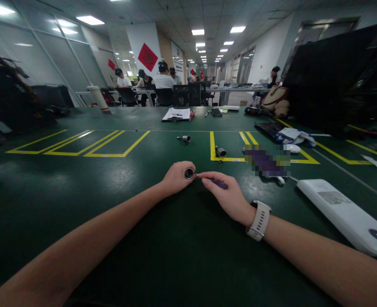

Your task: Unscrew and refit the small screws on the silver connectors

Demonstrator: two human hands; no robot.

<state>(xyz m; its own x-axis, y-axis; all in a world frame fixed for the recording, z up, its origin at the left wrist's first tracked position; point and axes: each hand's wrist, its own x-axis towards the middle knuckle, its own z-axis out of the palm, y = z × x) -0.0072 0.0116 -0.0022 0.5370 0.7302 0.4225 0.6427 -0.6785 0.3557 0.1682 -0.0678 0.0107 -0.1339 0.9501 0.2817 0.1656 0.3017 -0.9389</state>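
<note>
My left hand (176,177) is closed around a small round metal part (188,173), whose dark open end faces me. In my right hand (227,194) is a small screwdriver (219,183) with a purple handle, pinched between thumb and fingers. Its thin shaft points left and its tip meets the side of the metal part, though exact contact is too small to tell. A similar metal part (186,139) lies on its side beyond my hands. Another metal part (220,152) rests by the yellow tape corner, with small dark bits (220,161) near it.
The green table (137,264) carries yellow tape outlines. At right lie a white power bank (342,213), a pixelated dark object (265,163), a white mouse (291,148) and gloves (295,135). Farther back are a clipboard (176,114) and a tumbler (97,99). Several people sit beyond.
</note>
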